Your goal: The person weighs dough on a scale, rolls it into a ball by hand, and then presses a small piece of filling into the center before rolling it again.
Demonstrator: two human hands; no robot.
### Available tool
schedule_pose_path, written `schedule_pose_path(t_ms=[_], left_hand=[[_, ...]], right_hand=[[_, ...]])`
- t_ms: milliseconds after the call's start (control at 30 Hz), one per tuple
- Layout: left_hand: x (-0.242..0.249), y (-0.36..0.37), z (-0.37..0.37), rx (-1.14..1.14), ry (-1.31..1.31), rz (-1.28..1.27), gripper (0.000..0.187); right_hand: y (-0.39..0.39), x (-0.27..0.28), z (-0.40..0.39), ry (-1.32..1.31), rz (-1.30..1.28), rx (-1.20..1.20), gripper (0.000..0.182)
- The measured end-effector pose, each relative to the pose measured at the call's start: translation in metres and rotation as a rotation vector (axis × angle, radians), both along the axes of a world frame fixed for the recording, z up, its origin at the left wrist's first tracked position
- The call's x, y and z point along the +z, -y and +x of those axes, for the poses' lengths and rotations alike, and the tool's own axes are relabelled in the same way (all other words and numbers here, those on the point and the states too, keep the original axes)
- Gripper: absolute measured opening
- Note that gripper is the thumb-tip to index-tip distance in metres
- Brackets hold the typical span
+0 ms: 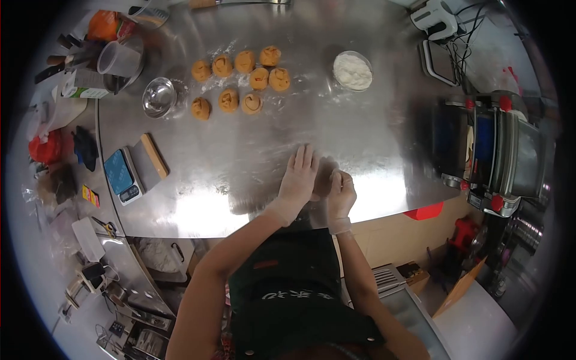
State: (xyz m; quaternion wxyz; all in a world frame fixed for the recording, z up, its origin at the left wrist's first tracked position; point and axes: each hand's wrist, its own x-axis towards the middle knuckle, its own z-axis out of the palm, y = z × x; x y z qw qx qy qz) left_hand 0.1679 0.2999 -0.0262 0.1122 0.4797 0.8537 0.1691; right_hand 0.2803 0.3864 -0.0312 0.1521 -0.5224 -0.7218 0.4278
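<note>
My left hand [298, 180], in a thin clear glove, lies over the steel table [264, 138] near its front edge, fingers stretched forward. Just right of it is my right hand [342, 195], gloved too, with its fingers curled together; whatever they may hold is too small to name. A dark brownish patch [323, 178] shows between the hands; I cannot tell whether it is dough or a shadow. Further back, several round orange-brown dough pieces [228, 100] sit in loose rows on the floured steel. A bowl of white flour [353, 71] stands behind and to the right.
An empty glass bowl [159, 97] stands left of the dough pieces. Nearer are a scraper with a wooden handle [154, 156] and a digital scale [123, 175]. Containers crowd the back left. A machine with red knobs [492, 150] stands at the right, a white mixer [435, 21] behind.
</note>
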Motion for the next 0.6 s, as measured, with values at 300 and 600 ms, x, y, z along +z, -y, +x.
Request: schedule_pose_path(t_ms=[300, 600], left_hand=[[0.014, 0.015, 0.042, 0.849, 1.109, 0.494, 0.043], [0.135, 0.004, 0.015, 0.405, 0.331, 0.471, 0.054]], right_hand=[[0.039, 0.018, -0.002, -0.568, -0.726, -0.06, 0.043], [-0.001, 0.104, -0.027, -0.724, -1.409, 0.193, 0.058]])
